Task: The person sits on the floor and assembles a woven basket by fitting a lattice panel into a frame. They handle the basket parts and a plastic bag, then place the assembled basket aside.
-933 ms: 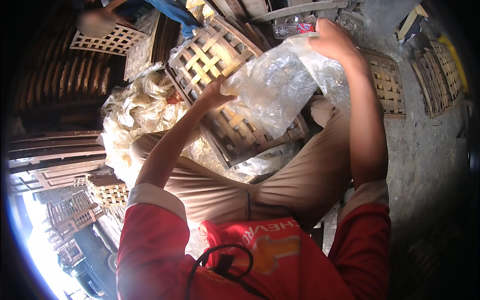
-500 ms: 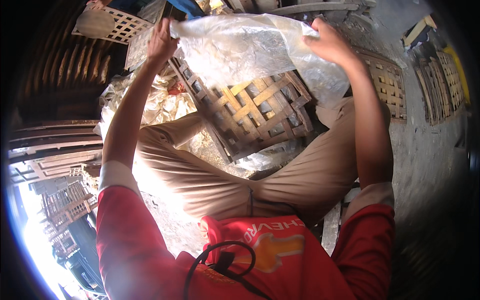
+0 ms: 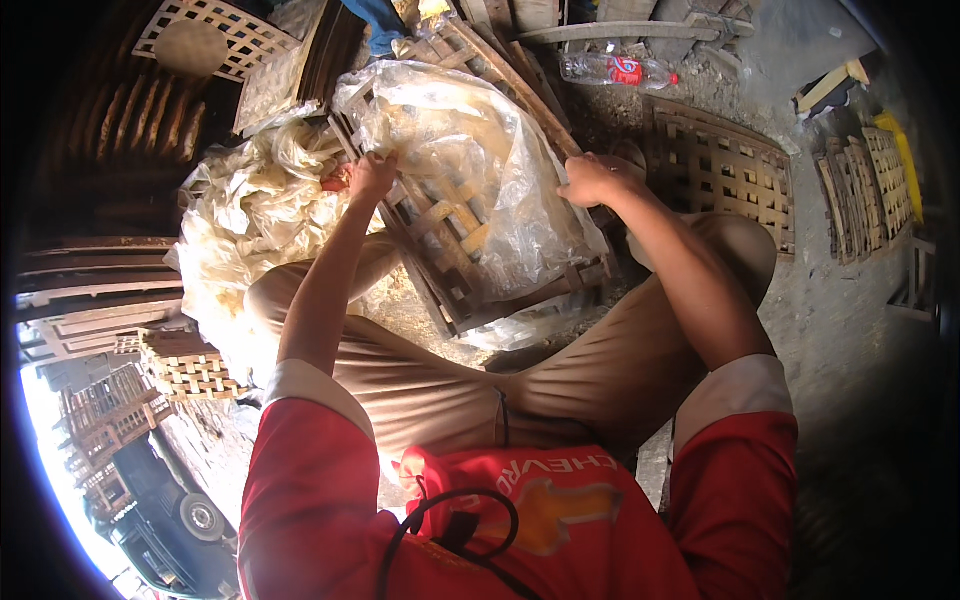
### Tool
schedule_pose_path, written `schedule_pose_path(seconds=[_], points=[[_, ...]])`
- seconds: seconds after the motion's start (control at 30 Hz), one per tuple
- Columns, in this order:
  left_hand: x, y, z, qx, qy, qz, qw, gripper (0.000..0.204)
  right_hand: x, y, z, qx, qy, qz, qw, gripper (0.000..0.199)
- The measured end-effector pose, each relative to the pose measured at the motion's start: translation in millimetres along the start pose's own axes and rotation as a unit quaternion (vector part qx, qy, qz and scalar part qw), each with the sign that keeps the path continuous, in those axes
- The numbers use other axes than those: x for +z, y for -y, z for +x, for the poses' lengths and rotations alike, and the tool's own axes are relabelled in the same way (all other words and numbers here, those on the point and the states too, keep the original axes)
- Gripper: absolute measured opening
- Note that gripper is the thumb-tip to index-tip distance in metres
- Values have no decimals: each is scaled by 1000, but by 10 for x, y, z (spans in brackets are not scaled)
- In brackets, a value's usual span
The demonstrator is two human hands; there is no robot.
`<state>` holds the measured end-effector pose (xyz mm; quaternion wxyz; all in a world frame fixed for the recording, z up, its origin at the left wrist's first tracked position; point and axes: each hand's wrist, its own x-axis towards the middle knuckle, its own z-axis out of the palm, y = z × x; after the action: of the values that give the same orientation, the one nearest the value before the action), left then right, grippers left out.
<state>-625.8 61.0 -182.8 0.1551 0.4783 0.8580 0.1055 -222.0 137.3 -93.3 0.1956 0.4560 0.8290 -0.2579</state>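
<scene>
A clear plastic sheet (image 3: pixel 500 140) lies crumpled inside a slatted wooden crate (image 3: pixel 440 312) between my bent legs. Woven slats show through the sheet at the crate's bottom. My left hand (image 3: pixel 374 176) is closed on the sheet's left edge, by the crate's left side. At the right rim, my right hand (image 3: pixel 602 181) is closed on the sheet's other edge, its fingertips partly hidden. How far each hand also grips the wood cannot be made out.
A heap of crumpled plastic sheets (image 3: pixel 260 190) lies left of the crate. Woven wooden panels (image 3: pixel 720 170) and a clear plastic bottle (image 3: pixel 618 70) lie on the right. Stacked panels (image 3: pixel 285 85) stand far left, near another person's blue-clad leg (image 3: pixel 378 22). A dark vehicle (image 3: pixel 170 510) shows at lower left.
Both hands have come down and nearer, bringing the raised plastic sheet into the crate. The bottle and the crate's far side, hidden before behind the sheet, now show.
</scene>
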Motion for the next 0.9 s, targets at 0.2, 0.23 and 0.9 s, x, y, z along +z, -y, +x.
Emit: schedule_pose_path(seconds=[0.2, 0.23, 0.9], points=[[-291, 617, 488, 143, -171, -125, 967, 35, -137, 231, 93, 2, -7, -9, 1000, 35], [-298, 289, 571, 87, -148, -170, 970, 35, -84, 113, 88, 30, -7, -4, 1000, 35], [-427, 655, 506, -111, 89, -299, 943, 38, 184, 18, 212, 41, 39, 27, 998, 25]])
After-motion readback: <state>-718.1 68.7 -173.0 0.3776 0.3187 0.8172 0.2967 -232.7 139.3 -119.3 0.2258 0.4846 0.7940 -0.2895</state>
